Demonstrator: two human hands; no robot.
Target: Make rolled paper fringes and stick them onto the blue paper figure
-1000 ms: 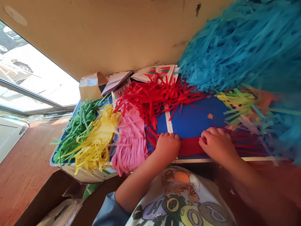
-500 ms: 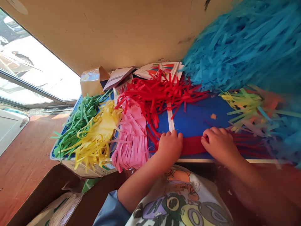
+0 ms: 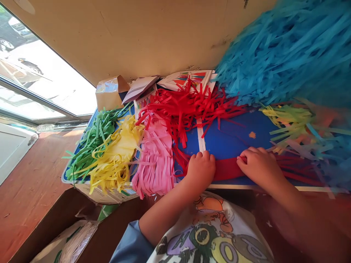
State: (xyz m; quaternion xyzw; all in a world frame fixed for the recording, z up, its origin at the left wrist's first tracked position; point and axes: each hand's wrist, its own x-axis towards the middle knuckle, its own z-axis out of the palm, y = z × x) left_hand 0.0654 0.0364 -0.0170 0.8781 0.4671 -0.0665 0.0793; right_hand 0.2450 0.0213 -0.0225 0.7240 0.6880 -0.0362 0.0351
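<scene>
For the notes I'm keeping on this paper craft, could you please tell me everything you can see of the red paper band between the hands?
The red paper band is a flat, matte, solid strip lying lengthwise on the blue board. Its left part runs up to the left hand, while the fingertips of the right hand touch its upper edge. Beyond that hand, it appears to continue as thin, darker red strips, though blur hides the detail.

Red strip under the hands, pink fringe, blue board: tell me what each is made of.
The red strip looks like matt coloured paper: thin, flat, without sheen. The pink fringe seems the same kind of paper, cut into narrow, softly curling strips. The blue board looks like painted or paper-covered card, matt, with a small orange mark on it; its core doesn't show, so that stays uncertain.
</scene>
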